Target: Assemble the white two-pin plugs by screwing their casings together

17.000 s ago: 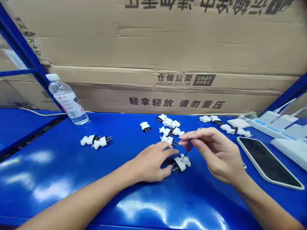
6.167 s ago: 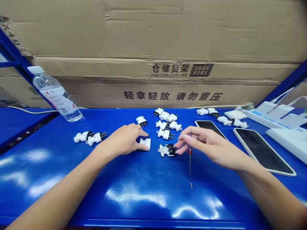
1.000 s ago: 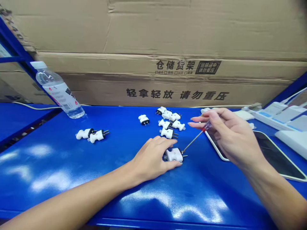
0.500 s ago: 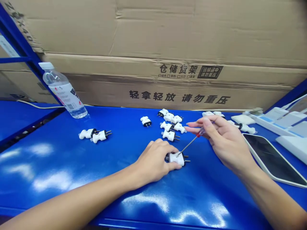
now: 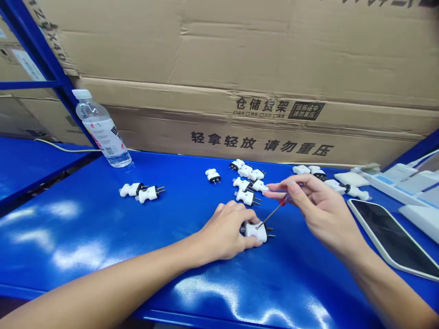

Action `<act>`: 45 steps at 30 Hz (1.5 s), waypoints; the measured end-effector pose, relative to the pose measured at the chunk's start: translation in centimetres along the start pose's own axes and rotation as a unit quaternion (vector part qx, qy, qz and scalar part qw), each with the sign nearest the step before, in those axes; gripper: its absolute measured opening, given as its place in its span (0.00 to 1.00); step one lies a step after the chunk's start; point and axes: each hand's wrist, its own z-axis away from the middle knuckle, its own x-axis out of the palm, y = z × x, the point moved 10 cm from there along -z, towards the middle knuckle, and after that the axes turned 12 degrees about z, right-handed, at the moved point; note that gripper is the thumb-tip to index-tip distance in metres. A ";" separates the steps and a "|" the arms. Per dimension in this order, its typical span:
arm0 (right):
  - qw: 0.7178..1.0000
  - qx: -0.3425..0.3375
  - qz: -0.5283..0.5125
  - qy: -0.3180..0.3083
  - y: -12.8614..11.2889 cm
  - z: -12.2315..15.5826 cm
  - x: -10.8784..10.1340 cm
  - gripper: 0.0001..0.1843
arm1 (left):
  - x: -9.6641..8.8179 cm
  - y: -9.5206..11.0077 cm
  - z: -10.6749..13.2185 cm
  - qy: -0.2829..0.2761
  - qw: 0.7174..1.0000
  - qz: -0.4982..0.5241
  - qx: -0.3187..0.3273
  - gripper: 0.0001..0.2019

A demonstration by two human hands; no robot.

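- Left hand [image 5: 226,230] closed over a white two-pin plug [image 5: 258,232], fingers curled on top, gripping and pinning it to the bench; brass pins point right, past the fingertips
- Right hand [image 5: 318,211] raised above the bench, thumb and fingers pinched around a small screwdriver [image 5: 273,213], red handle partly hidden by the fingers
- Screwdriver shaft angles down and left; tip touches the top face of the plug under the left hand
- Plug sits on the blue steel bench [image 5: 75,237], low and center-right, between both hands
- Loose plugs [image 5: 246,184] lie in a scattered group just beyond the hands, some with black bands; one single plug [image 5: 213,176] lies left of that group
- Two more plugs [image 5: 140,192] lie side by side further left
- More plugs [image 5: 343,186] at far right, near a white pad [image 5: 347,179]
- Smartphone [image 5: 391,237] lies face up at right, white case, screen dark
- White plastic units [image 5: 394,180] stand at the right edge
- Water bottle [image 5: 103,130] leans on a blue shelf upright [image 5: 44,50], in front of stacked cardboard cartons [image 5: 240,59]
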 end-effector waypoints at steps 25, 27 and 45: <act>0.971 -0.205 0.092 0.085 -3.9 1.8 -0.2 0.16 | 0.3 0.6 0.0 -0.038 0.999 -0.022 0.021 0.20; 0.974 -0.196 0.099 0.050 -3.7 1.7 0.2 0.17 | 0.3 0.8 0.1 -0.043 0.999 -0.025 0.024 0.20; 0.977 -0.163 0.110 0.086 -3.4 1.9 -1.6 0.16 | 0.5 0.9 0.1 -0.053 0.997 -0.028 0.043 0.19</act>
